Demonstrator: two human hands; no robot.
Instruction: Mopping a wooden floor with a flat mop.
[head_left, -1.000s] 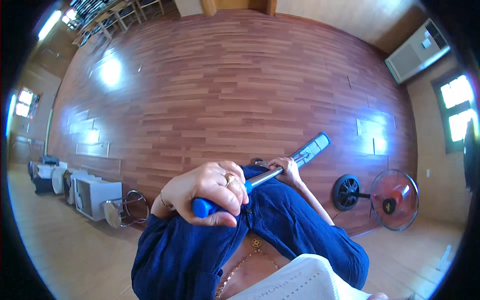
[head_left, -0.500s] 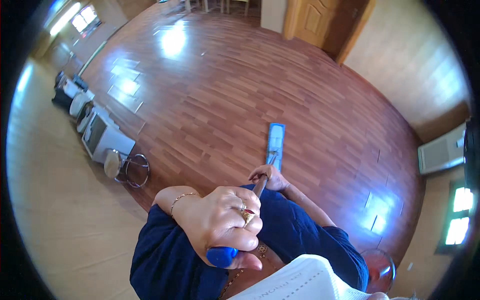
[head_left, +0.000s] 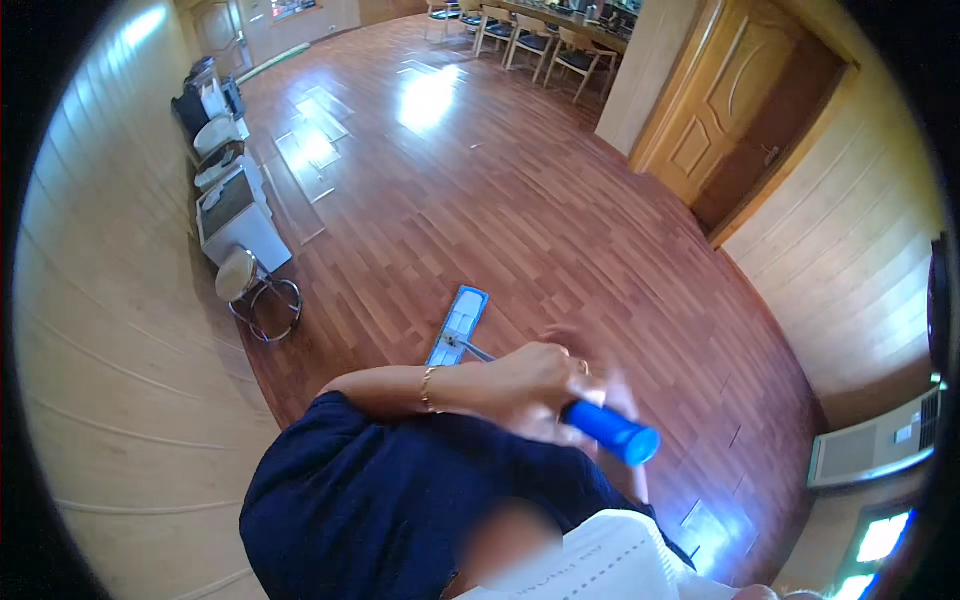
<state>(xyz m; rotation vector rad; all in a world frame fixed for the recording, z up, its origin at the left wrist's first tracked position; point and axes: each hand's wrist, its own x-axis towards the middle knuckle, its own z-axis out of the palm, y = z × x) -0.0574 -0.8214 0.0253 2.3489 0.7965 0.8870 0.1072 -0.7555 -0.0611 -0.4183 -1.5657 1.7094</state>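
Note:
My left hand [head_left: 545, 382], with a gold bracelet at the wrist, is closed around the upper pole of a flat mop. The mop's blue end grip [head_left: 615, 432] sticks out past it to the right. Partly behind that hand is my right hand [head_left: 618, 392], smeared by motion, so its fingers and hold cannot be made out. The blue rectangular mop head [head_left: 462, 318] lies flat on the wood floor in front of me, tilted to the right at its far end. A short stretch of metal pole shows beside it before my left forearm covers the rest.
A round stool [head_left: 240, 277] with metal legs and a white cabinet [head_left: 245, 222] stand along the left wall. Several chairs [head_left: 580, 62] line a counter at the back. A wooden door [head_left: 725, 110] is at the right, with a white wall unit [head_left: 870, 440] nearer me.
My left hand and the blue grip have swung up and to the right. The mop head has shifted left and turned. My right hand is now near the left one, and the view has turned.

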